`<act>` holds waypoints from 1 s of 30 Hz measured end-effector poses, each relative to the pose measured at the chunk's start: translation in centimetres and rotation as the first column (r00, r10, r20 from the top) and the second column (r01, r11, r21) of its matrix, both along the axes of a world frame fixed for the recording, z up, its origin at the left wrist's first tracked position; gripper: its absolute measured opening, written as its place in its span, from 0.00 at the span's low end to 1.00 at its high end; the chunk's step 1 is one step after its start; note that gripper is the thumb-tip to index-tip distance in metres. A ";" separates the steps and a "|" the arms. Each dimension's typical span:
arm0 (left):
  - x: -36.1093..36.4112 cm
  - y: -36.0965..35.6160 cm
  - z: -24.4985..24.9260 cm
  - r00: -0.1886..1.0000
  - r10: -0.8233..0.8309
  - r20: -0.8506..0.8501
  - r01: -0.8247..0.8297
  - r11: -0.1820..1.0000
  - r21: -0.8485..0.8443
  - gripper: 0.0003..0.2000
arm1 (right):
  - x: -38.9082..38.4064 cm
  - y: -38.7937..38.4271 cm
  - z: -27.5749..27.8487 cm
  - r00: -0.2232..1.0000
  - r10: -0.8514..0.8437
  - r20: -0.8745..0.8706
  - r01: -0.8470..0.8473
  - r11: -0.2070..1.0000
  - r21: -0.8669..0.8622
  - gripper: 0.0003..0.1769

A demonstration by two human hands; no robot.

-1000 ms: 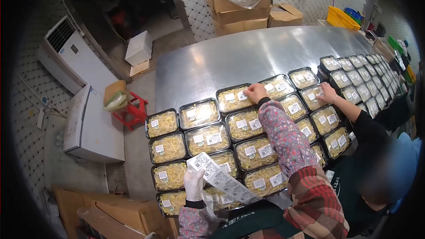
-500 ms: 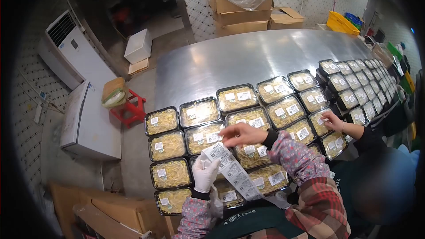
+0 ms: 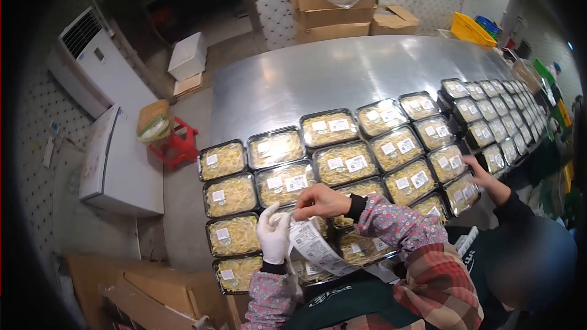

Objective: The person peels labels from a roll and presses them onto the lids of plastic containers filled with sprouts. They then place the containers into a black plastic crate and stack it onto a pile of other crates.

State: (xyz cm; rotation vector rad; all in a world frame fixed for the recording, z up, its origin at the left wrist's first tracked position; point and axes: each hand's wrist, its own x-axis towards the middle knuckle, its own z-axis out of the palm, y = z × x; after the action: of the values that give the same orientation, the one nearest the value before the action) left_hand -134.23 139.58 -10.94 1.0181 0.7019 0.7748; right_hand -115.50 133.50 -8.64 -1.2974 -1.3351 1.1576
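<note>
My left hand (image 3: 273,235), in a white glove, grips a long strip of printed white labels (image 3: 319,249) near its upper end. The strip curls over there and hangs down to the right across the front trays. Bare, my right hand (image 3: 323,201) pinches at the strip's top, close to the left fingers; the exact bit of label between its fingertips is hidden. Around both hands sit black trays of yellowish sprouts (image 3: 285,183) under clear film. Some trays carry two labels, while those in the left column (image 3: 230,195) show one.
A co-worker's hand (image 3: 484,178) touches a tray on the right. Further right are stacked trays (image 3: 483,110). The steel table (image 3: 275,79) extends behind the rows. On the left stand a red stool (image 3: 177,146) and a white chest (image 3: 122,165); cardboard (image 3: 153,287) lies at lower left.
My right hand has come down from over the trays to the strip's top end, its fingers now pinched. The strip's top has curled over. The co-worker's hand has shifted slightly right.
</note>
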 end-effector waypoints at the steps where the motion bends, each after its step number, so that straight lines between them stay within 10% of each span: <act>1: 0.3 0.0 0.5 1.000 -0.017 0.000 0.017 1.000 -0.005 0.26 | -0.2 0.4 0.5 0.999 -0.025 0.045 0.025 1.000 -0.002 0.09; 8: -2.0 0.1 -0.7 0.994 -0.104 0.038 0.106 0.993 -0.060 0.26 | 7.6 9.7 -2.2 0.807 -0.590 0.025 0.591 0.806 -0.033 0.13; 13: -5.5 1.1 0.1 0.999 -0.003 0.038 0.007 0.996 -0.086 0.17 | 9.7 15.3 -6.4 0.713 -0.500 0.491 0.572 0.820 0.004 0.17; 20: -7.1 1.4 1.0 0.994 0.085 0.062 -0.083 0.996 -0.037 0.15 | 10.8 13.8 -5.7 0.152 -0.400 0.904 0.555 0.791 0.257 0.20; 23: -7.4 1.8 1.4 0.993 0.120 0.014 -0.120 0.993 0.023 0.13 | 8.1 10.7 -1.5 0.624 -0.531 0.573 0.497 0.836 0.233 0.17; 25: -6.9 1.8 0.9 0.992 0.120 0.041 -0.122 0.992 0.027 0.11 | 2.9 8.4 2.7 0.968 -0.206 0.145 0.232 0.954 -0.190 0.22; 27: -6.1 1.4 1.1 0.990 0.123 0.063 -0.125 0.992 0.020 0.09 | -1.0 6.5 3.9 0.986 0.166 0.018 -0.163 0.980 -0.118 0.28; 30: -6.5 1.2 1.2 0.998 0.064 -0.019 -0.064 0.998 -0.010 0.08 | -3.5 5.7 4.8 0.958 0.284 0.031 -0.276 0.948 -0.159 0.25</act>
State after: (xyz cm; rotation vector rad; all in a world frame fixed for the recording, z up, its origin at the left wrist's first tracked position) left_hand -140.77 140.77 -9.77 0.9985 0.7567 0.8169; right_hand -118.97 139.19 -3.88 -1.2829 -1.5312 1.4538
